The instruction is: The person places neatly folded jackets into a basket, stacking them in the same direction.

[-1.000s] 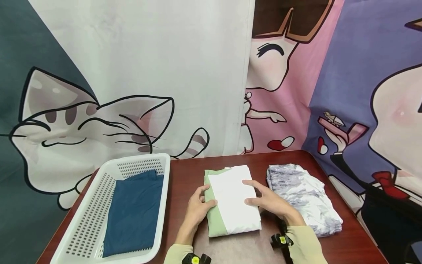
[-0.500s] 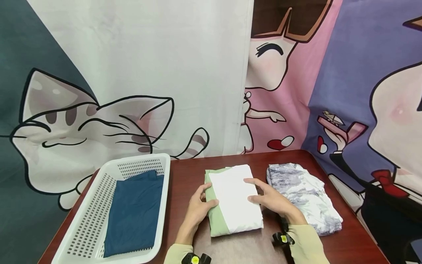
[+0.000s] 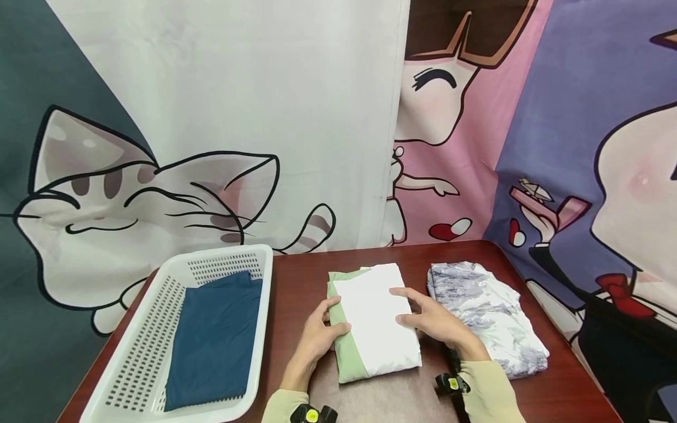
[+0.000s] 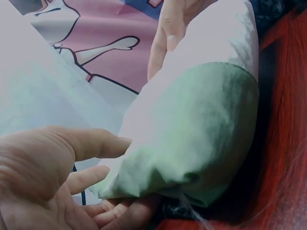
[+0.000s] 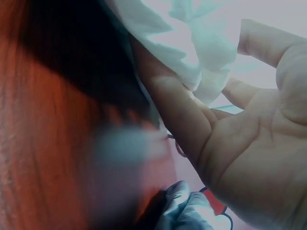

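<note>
A folded green-and-white cloth [image 3: 378,320] lies before the person, its white panel on top and green along the left side. My left hand [image 3: 319,332] grips the green edge, thumb on top. In the left wrist view, several fingers of that hand [image 4: 62,177] reach beneath the cloth [image 4: 201,120]. On the opposite side, my right hand [image 3: 436,318] holds the white edge. The right wrist view shows fingers of this hand [image 5: 254,129] running under the white fabric [image 5: 187,43], thumb above. A dark gap shows between the cloth's underside and the table there.
To the left stands a white perforated basket [image 3: 264,329] with a folded navy cloth [image 3: 214,346] inside. A folded white-and-grey patterned cloth [image 3: 492,320] lies to the right on the dark red wooden table [image 3: 296,276]. A cartoon-printed curtain [image 3: 328,117] hangs behind.
The green-and-white cloth has shifted and turned very slightly, its near left corner coming a little closer. Both hands keep their hold; basket and patterned cloth stay put.
</note>
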Action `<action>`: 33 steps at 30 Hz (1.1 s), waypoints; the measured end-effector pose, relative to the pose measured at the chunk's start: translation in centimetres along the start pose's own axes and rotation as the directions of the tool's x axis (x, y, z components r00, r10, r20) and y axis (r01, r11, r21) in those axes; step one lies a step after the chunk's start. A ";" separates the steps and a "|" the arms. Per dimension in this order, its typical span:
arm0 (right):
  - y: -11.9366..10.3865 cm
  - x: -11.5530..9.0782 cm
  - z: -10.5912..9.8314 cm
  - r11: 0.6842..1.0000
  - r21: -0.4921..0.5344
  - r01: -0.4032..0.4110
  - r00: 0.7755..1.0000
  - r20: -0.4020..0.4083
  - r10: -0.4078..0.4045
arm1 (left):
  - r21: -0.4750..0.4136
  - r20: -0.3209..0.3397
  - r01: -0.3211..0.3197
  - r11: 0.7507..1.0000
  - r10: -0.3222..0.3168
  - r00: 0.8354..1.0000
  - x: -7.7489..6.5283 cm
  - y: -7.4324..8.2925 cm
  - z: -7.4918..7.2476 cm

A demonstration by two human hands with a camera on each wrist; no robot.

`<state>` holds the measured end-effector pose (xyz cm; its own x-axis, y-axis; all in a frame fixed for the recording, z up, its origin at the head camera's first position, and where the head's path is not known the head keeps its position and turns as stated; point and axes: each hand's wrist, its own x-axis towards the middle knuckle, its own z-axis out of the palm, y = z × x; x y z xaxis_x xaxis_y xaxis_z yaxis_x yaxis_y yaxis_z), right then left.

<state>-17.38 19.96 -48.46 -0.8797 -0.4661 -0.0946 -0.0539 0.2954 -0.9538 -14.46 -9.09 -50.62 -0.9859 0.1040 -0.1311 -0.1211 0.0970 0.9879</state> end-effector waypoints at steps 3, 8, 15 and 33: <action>0.2 0.1 0.2 1.000 -0.004 -0.015 1.000 0.002 0.015 | 0.005 0.019 -0.006 1.000 0.006 1.000 -0.2 -0.1 -0.2; 0.6 0.2 0.4 0.999 -0.037 -0.010 1.000 -0.019 0.010 | 0.038 0.021 -0.030 0.999 0.029 0.999 -0.3 -0.3 -0.4; 0.2 0.2 0.3 0.997 -0.070 0.022 0.999 -0.043 -0.025 | 0.049 -0.022 -0.045 0.998 0.046 0.999 -0.3 0.1 -0.2; -3.6 -1.3 0.2 0.987 -0.112 0.120 0.987 -0.095 -0.130 | 0.154 -0.089 -0.121 0.981 0.136 0.987 -2.3 5.0 -1.0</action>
<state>-15.97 19.32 -44.94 -0.9060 -0.4192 0.0582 -0.2112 0.3288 -0.9205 -12.87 -9.86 -45.31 -0.9995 0.0274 0.0126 0.0187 0.2347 0.9719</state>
